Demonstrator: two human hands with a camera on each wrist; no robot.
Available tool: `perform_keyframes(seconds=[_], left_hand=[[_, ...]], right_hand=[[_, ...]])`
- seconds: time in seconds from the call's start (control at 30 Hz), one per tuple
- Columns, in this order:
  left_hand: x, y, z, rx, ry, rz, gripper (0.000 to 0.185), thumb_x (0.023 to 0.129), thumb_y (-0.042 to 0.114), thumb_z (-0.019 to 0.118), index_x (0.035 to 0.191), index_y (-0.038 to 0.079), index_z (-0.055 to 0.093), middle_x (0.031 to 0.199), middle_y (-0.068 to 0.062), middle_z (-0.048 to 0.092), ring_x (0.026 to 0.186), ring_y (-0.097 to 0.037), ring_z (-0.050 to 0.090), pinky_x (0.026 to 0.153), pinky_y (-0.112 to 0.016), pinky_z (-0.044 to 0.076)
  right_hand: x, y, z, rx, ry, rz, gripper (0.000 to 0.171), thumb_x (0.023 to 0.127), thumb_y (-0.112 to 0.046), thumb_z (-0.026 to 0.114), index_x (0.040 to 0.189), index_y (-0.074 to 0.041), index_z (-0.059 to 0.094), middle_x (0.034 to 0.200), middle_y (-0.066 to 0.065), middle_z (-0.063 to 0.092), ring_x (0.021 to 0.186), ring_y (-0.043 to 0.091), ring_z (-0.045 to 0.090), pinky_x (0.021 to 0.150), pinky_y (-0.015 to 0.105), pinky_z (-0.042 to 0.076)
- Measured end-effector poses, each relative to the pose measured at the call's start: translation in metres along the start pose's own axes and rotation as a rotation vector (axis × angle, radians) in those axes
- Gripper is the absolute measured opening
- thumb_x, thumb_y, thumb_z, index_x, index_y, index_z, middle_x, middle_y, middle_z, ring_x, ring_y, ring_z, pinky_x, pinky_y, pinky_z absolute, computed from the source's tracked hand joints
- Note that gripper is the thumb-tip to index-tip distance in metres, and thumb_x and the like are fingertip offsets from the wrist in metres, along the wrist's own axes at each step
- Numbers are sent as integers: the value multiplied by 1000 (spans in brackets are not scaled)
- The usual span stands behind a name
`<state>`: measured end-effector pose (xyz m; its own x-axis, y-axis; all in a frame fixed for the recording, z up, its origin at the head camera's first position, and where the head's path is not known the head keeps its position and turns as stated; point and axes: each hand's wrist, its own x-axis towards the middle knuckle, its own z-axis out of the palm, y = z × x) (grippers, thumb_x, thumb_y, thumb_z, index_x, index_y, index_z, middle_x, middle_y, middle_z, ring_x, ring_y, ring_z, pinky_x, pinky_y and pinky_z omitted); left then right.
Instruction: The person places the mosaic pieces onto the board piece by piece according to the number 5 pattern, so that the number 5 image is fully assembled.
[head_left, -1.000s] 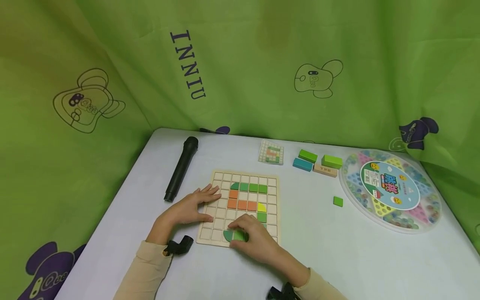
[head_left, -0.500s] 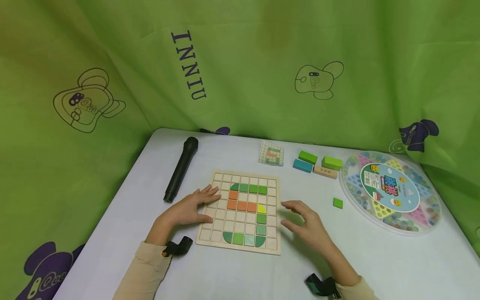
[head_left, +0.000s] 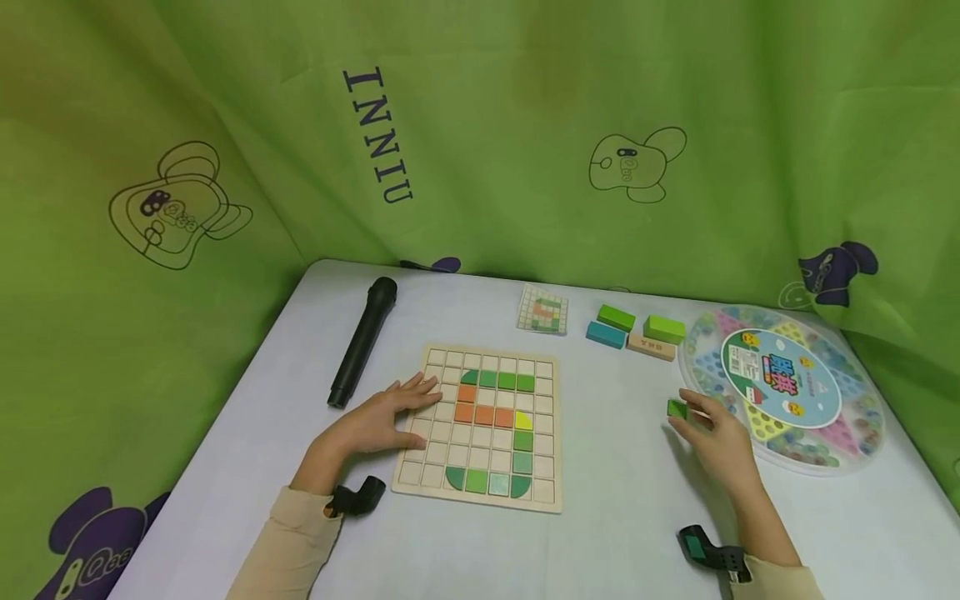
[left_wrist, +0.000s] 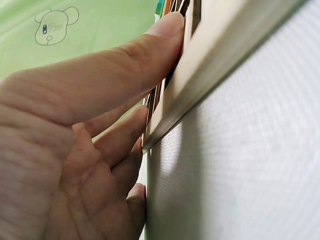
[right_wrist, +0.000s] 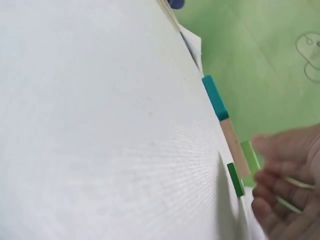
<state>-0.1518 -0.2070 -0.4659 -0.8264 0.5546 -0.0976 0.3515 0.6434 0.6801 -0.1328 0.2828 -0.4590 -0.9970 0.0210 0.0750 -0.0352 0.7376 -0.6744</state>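
My left hand (head_left: 373, 422) rests on the left edge of a wooden grid board (head_left: 457, 455), fingers spread and thumb on the rim. In the left wrist view, the thumb (left_wrist: 125, 70) presses over the edge of the board (left_wrist: 192, 82). Green, orange and yellow tiles (head_left: 484, 414) sit in some of the board's squares. Over at the right, my right hand (head_left: 718, 442) reaches to a small green square tile (head_left: 677, 409), with thumb and fingers on either side of it. The right wrist view shows that tile (right_wrist: 236, 180) on the table, a small gap from the fingertips.
A black microphone (head_left: 363, 342) lies left of the board. Behind the board is a small pattern card (head_left: 542, 309). Green blocks (head_left: 663, 327), a blue block (head_left: 605, 334) and a wooden block (head_left: 651, 346) stand at the back, beside a round clear game case (head_left: 780, 383).
My right hand has left the board's lower tiles, uncovering them, and moved right to the loose green tile. My left hand has stayed on the board.
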Motion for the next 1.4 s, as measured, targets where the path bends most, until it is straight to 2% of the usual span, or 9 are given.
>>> perform_keyframes(seconds=[0.13, 0.23, 0.37, 0.47, 0.7, 0.9, 1.0, 1.23, 1.4], left_hand=[[0, 0, 1, -9, -2, -1, 74, 76, 29, 78, 141, 11, 46, 155, -2, 29, 146, -27, 14, 119, -51, 11], [0, 1, 1, -7, -2, -4, 74, 76, 29, 78, 141, 11, 46, 155, -1, 29, 147, -26, 14, 119, -51, 11], [0, 1, 0, -1, 1, -3, 74, 76, 29, 78, 141, 11, 46, 155, -1, 29, 147, -26, 14, 119, -51, 11], [0, 1, 0, 0, 1, -2, 74, 76, 29, 78, 141, 11, 46, 155, -2, 29, 147, -27, 14, 119, -51, 11], [0, 1, 1, 0, 2, -5, 74, 76, 29, 78, 140, 11, 47, 155, -2, 29, 146, -27, 15, 119, -51, 11], [0, 2, 0, 2, 2, 1, 74, 76, 29, 78, 140, 10, 47, 155, -3, 29, 146, -27, 15, 119, -51, 11], [0, 2, 0, -1, 3, -1, 74, 76, 28, 78, 140, 10, 47, 155, -3, 29, 146, -27, 15, 119, -50, 11], [0, 2, 0, -1, 4, -4, 74, 76, 28, 78, 141, 11, 46, 155, -2, 29, 147, -26, 15, 120, -50, 11], [0, 1, 0, 12, 7, -11, 75, 75, 30, 79, 140, 11, 47, 155, -1, 29, 146, -26, 15, 119, -50, 11]], right_hand=[[3, 10, 1, -36, 1, 59, 49, 92, -21, 62, 132, 4, 51, 127, 31, 53, 112, 46, 56, 69, -5, 35], [4, 14, 5, -70, 22, 61, 45, 92, -16, 61, 131, 4, 52, 127, 29, 53, 111, 42, 57, 71, -3, 37], [5, 14, 9, -117, 70, 27, 37, 90, -9, 61, 125, 4, 57, 121, 28, 56, 105, 42, 58, 82, 29, 53], [6, 11, 12, -138, 101, -1, 32, 88, -6, 62, 118, 5, 61, 113, 28, 58, 99, 41, 58, 79, 50, 49], [2, -8, 19, -110, 65, -44, 30, 88, -11, 65, 116, -1, 63, 107, 21, 59, 96, 36, 59, 77, 47, 50], [-7, -45, 39, -40, 43, -143, 29, 86, -12, 69, 114, -6, 66, 105, 10, 63, 94, 24, 60, 81, 37, 53], [-13, -63, 53, 10, 25, -196, 29, 83, -9, 72, 111, -7, 67, 102, 6, 64, 92, 21, 60, 81, 39, 54], [-24, -101, 88, 105, -100, -259, 32, 76, -8, 77, 107, -10, 68, 102, -2, 64, 92, 17, 62, 81, 35, 56], [-30, -125, 109, 169, -210, -309, 29, 78, -11, 77, 106, -12, 69, 102, -5, 64, 93, 16, 62, 81, 32, 56]])
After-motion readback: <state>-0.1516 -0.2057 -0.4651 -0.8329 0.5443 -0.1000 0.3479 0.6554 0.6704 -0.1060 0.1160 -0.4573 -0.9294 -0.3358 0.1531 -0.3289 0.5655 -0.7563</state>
